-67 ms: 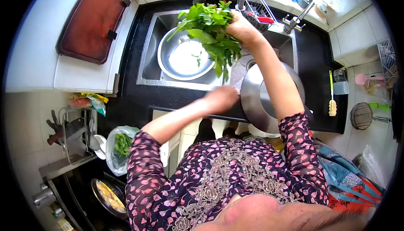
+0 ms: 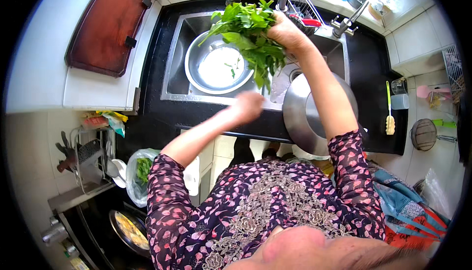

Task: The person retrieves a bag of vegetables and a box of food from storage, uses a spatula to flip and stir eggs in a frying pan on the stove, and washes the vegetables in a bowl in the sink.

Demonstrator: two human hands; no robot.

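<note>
My right hand [image 2: 287,34] is closed round a bunch of leafy greens [image 2: 251,33], holding it over the sink [image 2: 172,73]. The leaves hang partly above the right rim of a round steel basin [image 2: 190,68] in the left bowl of the sink. A few small bits of green lie inside that basin. My left hand [image 2: 250,106] is smeared by motion at the sink's front edge, just below the basin and apart from the bunch; its fingers cannot be made out.
A large round steel vessel [image 2: 296,117] overlaps the counter's front edge beneath my right forearm. Taps [image 2: 347,23] and a wire rack [image 2: 310,10] stand behind the sink. A plastic bag of greens [image 2: 142,170] and a pan of food [image 2: 129,230] are at lower left.
My left hand has moved left and slightly away from me, toward the basin. The right hand keeps its grip on the greens, nearly still.
</note>
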